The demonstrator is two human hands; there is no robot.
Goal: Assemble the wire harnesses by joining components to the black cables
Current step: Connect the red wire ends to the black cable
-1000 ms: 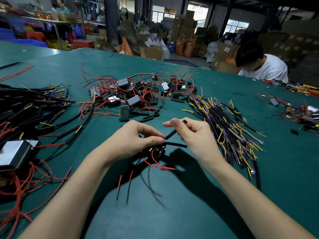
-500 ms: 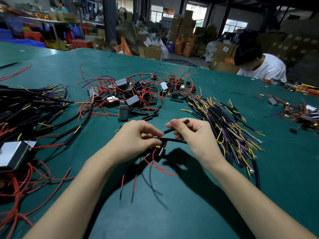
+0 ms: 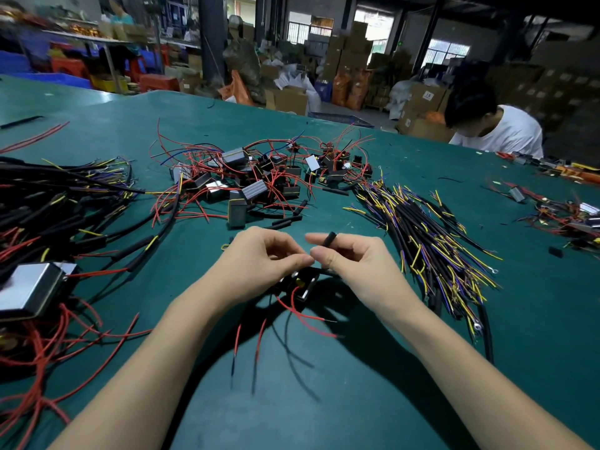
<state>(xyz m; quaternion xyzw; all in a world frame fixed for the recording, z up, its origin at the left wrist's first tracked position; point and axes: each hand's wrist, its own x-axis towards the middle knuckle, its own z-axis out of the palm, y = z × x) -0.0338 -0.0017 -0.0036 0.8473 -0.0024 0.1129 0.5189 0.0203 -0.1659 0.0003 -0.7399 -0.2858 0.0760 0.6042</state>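
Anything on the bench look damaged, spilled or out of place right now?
Nothing stands out. The left hand and right hand hold a small black component with red leads and a black cable; parts lie in sorted heaps on the green table.

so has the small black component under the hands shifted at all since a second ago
Cannot tell. The component hangs below the left hand and right hand, as before, but the head camera itself moved, so any shift against the table is unclear.
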